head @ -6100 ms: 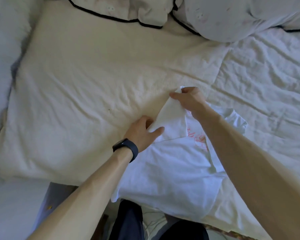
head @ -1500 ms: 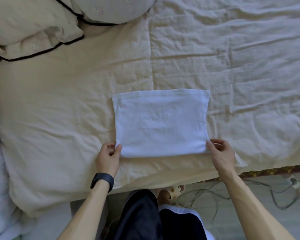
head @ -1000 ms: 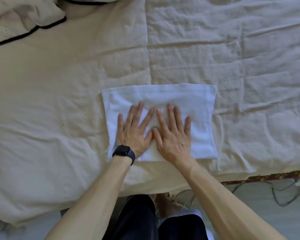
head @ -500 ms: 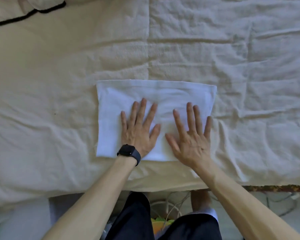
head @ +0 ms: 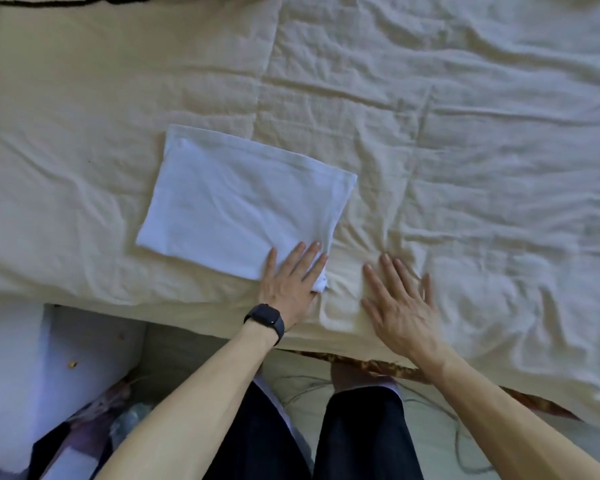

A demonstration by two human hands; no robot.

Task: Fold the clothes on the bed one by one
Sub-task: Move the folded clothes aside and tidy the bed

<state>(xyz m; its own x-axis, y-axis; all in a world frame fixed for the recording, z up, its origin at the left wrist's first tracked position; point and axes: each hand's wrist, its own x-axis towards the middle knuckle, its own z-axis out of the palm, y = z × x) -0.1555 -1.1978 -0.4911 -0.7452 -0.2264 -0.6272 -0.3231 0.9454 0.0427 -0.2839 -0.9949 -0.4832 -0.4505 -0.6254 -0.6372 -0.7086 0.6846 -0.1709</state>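
Note:
A white garment, folded into a flat rectangle, lies on the cream bed cover, turned slightly askew. My left hand, with a dark watch on the wrist, rests flat with straight fingers on the garment's near right corner. My right hand lies flat with spread fingers on the bare bed cover, just right of the garment and not touching it.
The bed's near edge runs across below my hands. A black-piped pillow edge shows at the top left. On the floor are cables, clutter at lower left, and my dark-trousered legs.
Both hands slid right off the garment's middle: the left now sits on its near right corner, the right on the bare cover. The garment now lies further left and rotated.

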